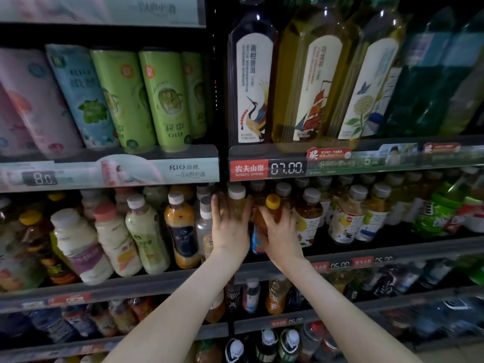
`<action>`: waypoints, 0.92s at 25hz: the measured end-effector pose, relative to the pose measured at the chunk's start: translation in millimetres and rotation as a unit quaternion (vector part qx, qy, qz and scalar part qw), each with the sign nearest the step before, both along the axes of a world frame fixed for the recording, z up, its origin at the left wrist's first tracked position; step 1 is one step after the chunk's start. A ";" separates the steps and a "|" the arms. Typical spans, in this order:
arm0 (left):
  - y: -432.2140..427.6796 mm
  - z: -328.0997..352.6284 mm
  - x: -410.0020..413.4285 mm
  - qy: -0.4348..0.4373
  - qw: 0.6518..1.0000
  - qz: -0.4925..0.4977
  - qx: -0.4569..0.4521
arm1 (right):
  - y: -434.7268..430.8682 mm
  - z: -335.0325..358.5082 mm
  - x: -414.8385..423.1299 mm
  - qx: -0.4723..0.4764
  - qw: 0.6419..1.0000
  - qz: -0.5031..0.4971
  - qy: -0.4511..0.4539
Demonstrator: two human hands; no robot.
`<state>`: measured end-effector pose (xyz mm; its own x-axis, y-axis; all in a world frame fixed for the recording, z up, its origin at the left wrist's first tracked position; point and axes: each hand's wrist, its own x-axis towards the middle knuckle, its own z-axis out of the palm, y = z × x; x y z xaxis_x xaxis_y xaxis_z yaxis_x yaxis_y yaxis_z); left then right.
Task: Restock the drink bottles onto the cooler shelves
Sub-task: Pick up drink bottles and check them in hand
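Note:
Both my arms reach into the middle cooler shelf (366, 254). My left hand (229, 226) wraps around a pale yellow bottle with a white cap (237, 195), standing upright at the left end of the right-hand shelf section. My right hand (279, 235) grips an amber tea bottle with a yellow cap (272, 205) just right of it, tilted slightly. That bottle's blue and red label shows below my fingers. Both bottles stand among rows of other drinks.
Grey-capped tea bottles (345, 213) fill the shelf to the right, milky and juice bottles (146, 231) to the left. Tall tea bottles (309, 82) and green cans (167, 98) stand on the shelf above. Price rails (288, 167) edge each shelf. Lower shelves hold more bottles.

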<state>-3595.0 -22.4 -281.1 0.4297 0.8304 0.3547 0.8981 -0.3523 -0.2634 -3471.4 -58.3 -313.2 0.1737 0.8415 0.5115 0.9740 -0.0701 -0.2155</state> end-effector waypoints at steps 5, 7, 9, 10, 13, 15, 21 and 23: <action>3.4 -1.9 6.5 -0.049 0.997 -0.039 0.052 | -3.9 10.3 22.1 -0.070 0.997 0.012 0.004; -3.7 -7.8 1.6 -0.085 0.989 -0.082 0.086 | -7.2 13.1 22.4 -0.077 0.996 0.025 0.032; -13.2 -16.3 -4.6 -0.110 0.983 -0.129 0.066 | -10.4 15.9 20.0 -0.072 0.995 0.036 0.053; -17.7 -20.9 -7.6 -0.109 0.982 -0.146 0.041 | -12.0 16.2 19.2 -0.073 0.995 0.044 0.054; -24.3 -21.1 -17.6 -0.094 0.980 -0.177 0.001 | -21.8 16.0 17.4 -0.085 0.991 0.086 0.048; -23.4 -11.0 -21.0 -0.110 0.974 -0.196 -0.014 | -31.4 20.5 15.3 -0.073 0.990 0.105 0.067; -20.4 -10.9 -11.7 -0.099 0.957 -0.264 -0.071 | -57.8 48.8 20.3 -0.080 0.988 0.086 0.102; -23.5 1.7 -11.7 -0.157 0.949 -0.252 -0.107 | -70.8 60.9 27.8 -0.095 0.987 0.073 0.111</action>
<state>-3606.7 -45.8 -279.4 0.6925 0.6152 0.3769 0.6237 -0.7730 0.1157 -3443.7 -129.1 -252.3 0.1330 0.9431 0.3046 0.9069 0.0082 -0.4213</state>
